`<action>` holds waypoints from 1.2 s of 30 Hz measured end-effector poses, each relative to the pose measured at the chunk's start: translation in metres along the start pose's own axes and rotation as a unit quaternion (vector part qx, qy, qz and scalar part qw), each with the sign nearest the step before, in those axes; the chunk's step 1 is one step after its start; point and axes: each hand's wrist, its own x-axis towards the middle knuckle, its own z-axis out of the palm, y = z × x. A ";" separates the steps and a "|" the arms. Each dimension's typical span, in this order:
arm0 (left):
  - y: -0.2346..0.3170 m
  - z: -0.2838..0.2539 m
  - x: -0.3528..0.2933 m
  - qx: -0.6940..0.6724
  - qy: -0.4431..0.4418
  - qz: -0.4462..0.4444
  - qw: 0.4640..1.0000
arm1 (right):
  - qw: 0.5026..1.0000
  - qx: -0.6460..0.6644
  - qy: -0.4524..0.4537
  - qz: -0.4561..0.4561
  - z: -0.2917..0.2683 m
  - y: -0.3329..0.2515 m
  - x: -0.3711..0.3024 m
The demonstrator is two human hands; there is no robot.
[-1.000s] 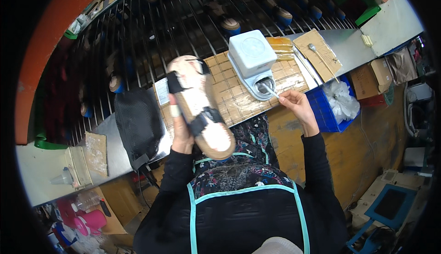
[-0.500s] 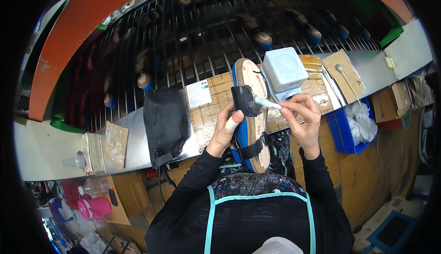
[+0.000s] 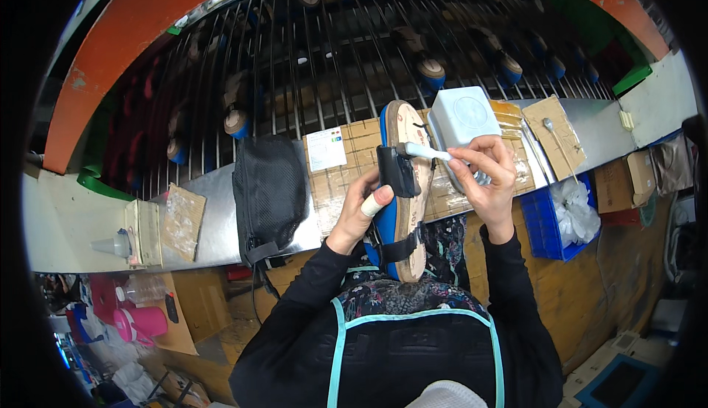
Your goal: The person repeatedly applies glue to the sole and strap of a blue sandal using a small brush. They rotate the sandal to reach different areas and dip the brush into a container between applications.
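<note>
A sandal with a cork-coloured footbed, black straps and a blue sole edge is tilted in front of me. My left hand, its thumb wrapped in a pale band, grips the sandal's left side near the wide black strap. Between the thumb and fingers of my right hand is a small brush with a light-coloured handle. Its dark tip is at the upper edge of that strap; whether it touches cannot be made out. Just beyond my right hand stands a pale blue-white square container.
Cardboard bearing a white label covers part of the metal ledge. A black mesh bag lies left of it. Beyond runs a roller conveyor carrying several sandals. At right are a stick on cardboard and a blue bin with plastic bags.
The brush tip has moved up a little, from the strap's face toward its upper edge. The sandal has turned slightly more upright. Both hands keep their hold.
</note>
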 end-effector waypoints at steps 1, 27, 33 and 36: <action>0.001 0.000 0.000 0.004 -0.004 -0.003 1.000 | 1.000 -0.012 -0.006 -0.009 -0.002 0.001 0.000; 0.015 0.025 0.008 -0.170 -0.004 -0.087 0.982 | 0.995 0.051 0.026 0.085 -0.015 -0.008 -0.032; 0.005 0.019 0.001 -0.122 0.048 -0.076 0.988 | 0.980 0.137 0.004 0.142 -0.006 -0.027 -0.060; 0.003 0.020 -0.003 -0.074 0.063 -0.021 0.995 | 0.987 0.096 0.029 0.123 0.002 -0.030 -0.057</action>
